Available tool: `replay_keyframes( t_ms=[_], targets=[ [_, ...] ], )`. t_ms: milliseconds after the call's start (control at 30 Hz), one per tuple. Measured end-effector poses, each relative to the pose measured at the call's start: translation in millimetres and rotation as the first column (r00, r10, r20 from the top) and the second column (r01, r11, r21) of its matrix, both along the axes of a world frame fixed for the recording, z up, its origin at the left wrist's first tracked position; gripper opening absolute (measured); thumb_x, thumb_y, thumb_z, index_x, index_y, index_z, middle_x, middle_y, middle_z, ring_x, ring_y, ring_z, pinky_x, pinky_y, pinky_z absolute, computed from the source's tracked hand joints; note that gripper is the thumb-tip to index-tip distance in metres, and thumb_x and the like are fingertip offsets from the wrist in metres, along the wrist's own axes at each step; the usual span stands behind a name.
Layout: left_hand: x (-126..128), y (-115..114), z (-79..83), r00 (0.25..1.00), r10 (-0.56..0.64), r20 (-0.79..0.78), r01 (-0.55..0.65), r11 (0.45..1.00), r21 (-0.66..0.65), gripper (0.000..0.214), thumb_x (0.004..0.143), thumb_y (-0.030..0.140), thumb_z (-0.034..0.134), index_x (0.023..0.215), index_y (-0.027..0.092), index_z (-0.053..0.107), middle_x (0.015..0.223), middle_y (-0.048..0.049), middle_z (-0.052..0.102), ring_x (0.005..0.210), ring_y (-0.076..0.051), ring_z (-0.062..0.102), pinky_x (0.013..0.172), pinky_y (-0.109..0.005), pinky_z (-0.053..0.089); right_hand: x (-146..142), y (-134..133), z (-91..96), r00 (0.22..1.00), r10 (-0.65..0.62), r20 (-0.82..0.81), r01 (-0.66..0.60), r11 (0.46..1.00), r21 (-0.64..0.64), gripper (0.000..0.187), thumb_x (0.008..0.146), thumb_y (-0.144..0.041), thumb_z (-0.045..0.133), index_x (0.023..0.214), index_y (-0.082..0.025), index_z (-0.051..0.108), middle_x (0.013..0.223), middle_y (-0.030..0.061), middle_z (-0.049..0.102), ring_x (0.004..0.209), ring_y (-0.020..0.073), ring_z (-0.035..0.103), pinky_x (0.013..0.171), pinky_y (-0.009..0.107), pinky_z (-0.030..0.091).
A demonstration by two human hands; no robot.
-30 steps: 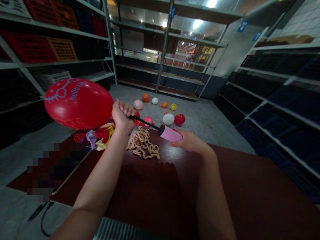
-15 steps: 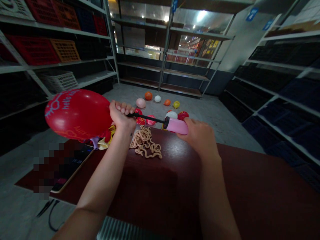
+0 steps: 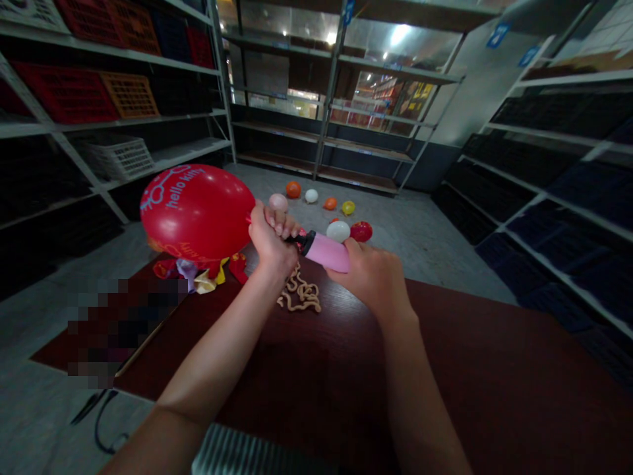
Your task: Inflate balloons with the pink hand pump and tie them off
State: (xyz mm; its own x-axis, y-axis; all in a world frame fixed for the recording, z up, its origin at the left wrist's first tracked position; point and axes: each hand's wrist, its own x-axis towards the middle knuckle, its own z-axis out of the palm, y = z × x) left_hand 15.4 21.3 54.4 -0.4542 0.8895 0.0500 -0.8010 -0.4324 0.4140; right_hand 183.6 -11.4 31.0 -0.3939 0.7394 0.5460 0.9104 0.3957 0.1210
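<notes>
My left hand (image 3: 270,237) is a fist around the neck of a red "hello kitty" balloon (image 3: 198,211) and the black nozzle end of a hand pump. The balloon is inflated and sticks out to the left above the table. My right hand (image 3: 368,274) is wrapped round the pink pump barrel (image 3: 326,253), which is pushed in close to my left hand. Both hands hover over the dark brown table (image 3: 469,369).
A pile of beige rubber bands (image 3: 302,295) and several flat balloons (image 3: 200,274) lie on the table under my hands. Several inflated balloons (image 3: 339,231) sit on the floor beyond. Metal shelving with crates lines both sides. A black cable (image 3: 99,422) lies on the floor lower left.
My right hand has pushed the pink barrel in toward my left hand, so the black rod no longer shows. The balloon and my left hand have shifted right.
</notes>
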Motion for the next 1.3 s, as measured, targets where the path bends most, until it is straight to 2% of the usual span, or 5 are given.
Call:
replay_keyframes(
  t_ms=[233, 433, 833, 1100, 1300],
  targets=[
    [-14, 3, 4.4, 0.999, -0.021, -0.043, 0.022, 0.999, 0.03, 0.061, 0.103, 0.038, 0.053, 0.054, 0.02, 0.021, 0.043, 0.0074, 0.016, 0.033, -0.007, 0.017, 0.036, -0.023, 0.022, -1, 5, -4.2, 0.995, 0.044, -0.093, -0.054, 0.992, -0.114, 0.039, 0.083, -0.055, 0.065, 0.101, -0.021, 0.069, 0.082, 0.007, 0.076, 0.064, 0.0216, 0.065, 0.055, 0.032, 0.032],
    [-32, 4, 6.6, 1.0, -0.024, -0.007, 0.025, 0.996, 0.089, 0.057, 0.105, 0.028, 0.046, 0.053, 0.021, 0.023, 0.043, 0.0067, 0.016, 0.033, -0.008, 0.017, 0.035, -0.023, 0.021, 13, 7, -3.1, 0.996, 0.04, -0.078, -0.059, 0.967, -0.248, 0.047, 0.082, -0.061, 0.066, 0.111, -0.024, 0.069, 0.085, 0.0057, 0.076, 0.066, 0.0226, 0.065, 0.057, 0.033, 0.033],
    [-72, -20, 39.7, 0.984, 0.055, 0.171, -0.072, 0.993, 0.096, 0.05, 0.108, 0.022, 0.03, 0.059, 0.02, 0.015, 0.04, 0.0066, 0.016, 0.03, -0.006, 0.016, 0.037, -0.023, 0.017, 44, 6, 14.8, 0.997, 0.031, -0.077, -0.034, 0.999, -0.031, 0.033, 0.085, -0.048, 0.069, 0.104, -0.021, 0.071, 0.093, 0.0081, 0.076, 0.079, 0.0239, 0.068, 0.066, 0.032, 0.036],
    [-48, -19, 36.2, 0.977, 0.095, 0.191, -0.113, 0.99, 0.086, 0.051, 0.108, 0.022, 0.03, 0.058, 0.019, 0.018, 0.039, 0.0073, 0.02, 0.03, -0.004, 0.02, 0.037, -0.02, 0.018, 53, 4, 18.7, 0.998, -0.052, 0.03, 0.046, 0.986, 0.162, 0.028, 0.085, -0.042, 0.068, 0.099, -0.017, 0.067, 0.089, 0.0104, 0.073, 0.079, 0.0255, 0.064, 0.067, 0.034, 0.036],
    [-17, -18, 22.4, 0.992, 0.061, 0.113, -0.071, 0.994, 0.086, 0.056, 0.109, 0.026, 0.036, 0.056, 0.019, 0.02, 0.041, 0.0068, 0.02, 0.031, -0.005, 0.02, 0.038, -0.022, 0.022, 32, -1, 17.4, 0.996, -0.031, 0.084, 0.016, 0.985, 0.175, 0.027, 0.086, -0.039, 0.068, 0.1, -0.015, 0.066, 0.088, 0.0116, 0.071, 0.078, 0.0247, 0.062, 0.068, 0.034, 0.036]
  ],
)
